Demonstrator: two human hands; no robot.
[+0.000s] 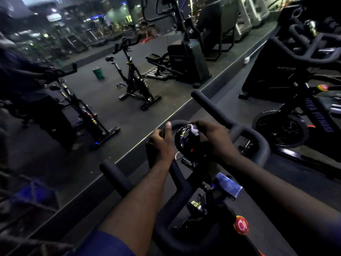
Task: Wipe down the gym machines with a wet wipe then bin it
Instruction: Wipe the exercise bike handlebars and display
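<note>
A: Fingers first?
B: Pinching the wet wipe (194, 130) between bunched fingertips of the right hand (214, 139). Pressing it onto the top edge of the round console (185, 145).
A: Other side?
B: Curled round the front loop of the handlebar (210, 108) with the left hand (160, 145), thumb laid straight along the bar. Bracing, probably.
A: Handling of the wipe?
B: Judging soft, limp, damp, near weightless. Likely to ball up and skid on that glossy face. Best held wadded under the fingertip pads, pressed flat, no loose corner trailing. No risk to the wipe itself, only of dropping it.
A: Binning?
B: Green bin (98, 72) visible only in the mirror (110, 117), on the floor, well apart from the hands. Means turning away from the bike.
A: Any writing?
B: Yellow graphic on the console, not legible. Blue lettering on the neighbouring bike (321, 121) at right, looking like "FITNESS"; first word unclear. Print on the red knob (241, 224) below, too small to read.
</note>
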